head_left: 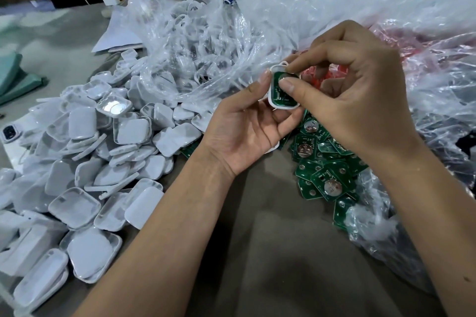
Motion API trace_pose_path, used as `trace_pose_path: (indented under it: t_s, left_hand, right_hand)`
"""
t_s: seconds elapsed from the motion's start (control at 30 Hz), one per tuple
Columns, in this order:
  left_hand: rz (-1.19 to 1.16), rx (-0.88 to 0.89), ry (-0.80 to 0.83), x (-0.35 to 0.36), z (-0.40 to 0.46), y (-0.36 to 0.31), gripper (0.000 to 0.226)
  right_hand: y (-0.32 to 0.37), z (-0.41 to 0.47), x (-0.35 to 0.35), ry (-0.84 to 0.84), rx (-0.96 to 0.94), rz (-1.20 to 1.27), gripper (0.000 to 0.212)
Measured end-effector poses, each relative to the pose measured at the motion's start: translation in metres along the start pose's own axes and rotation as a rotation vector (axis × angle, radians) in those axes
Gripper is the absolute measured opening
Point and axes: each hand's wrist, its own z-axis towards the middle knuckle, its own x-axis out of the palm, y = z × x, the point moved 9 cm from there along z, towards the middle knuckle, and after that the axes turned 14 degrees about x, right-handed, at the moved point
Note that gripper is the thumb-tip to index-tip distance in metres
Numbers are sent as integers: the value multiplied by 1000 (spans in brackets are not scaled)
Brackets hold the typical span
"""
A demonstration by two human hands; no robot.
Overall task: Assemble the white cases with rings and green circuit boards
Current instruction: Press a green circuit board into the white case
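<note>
Above the middle of the tabletop (257,213), the left hand (247,126) cradles a small white square plastic case (273,100) steady while the right hand's (360,90) fingers (288,85) pinch and seat a green circuit board (280,95) in it.

Left hand (247,126) holds a white case (273,100); right hand (360,100) presses a green board (282,92) into it.
</note>
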Motion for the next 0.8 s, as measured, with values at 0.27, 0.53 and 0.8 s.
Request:
trace_pose_path:
  t_s: [0.27,0.53,0.8]
  left_hand:
    - [3,-1,19,2,-1,0,26]
    - [8,18,25,1,1,0,24]
    - [25,18,25,1,1,1,24]
  right_hand:
    - [2,0,0,34,-58,-26,20]
    - [6,-1,4,16,-112,-127,15]
    - [12,-3,2,-24,-121,-164,17]
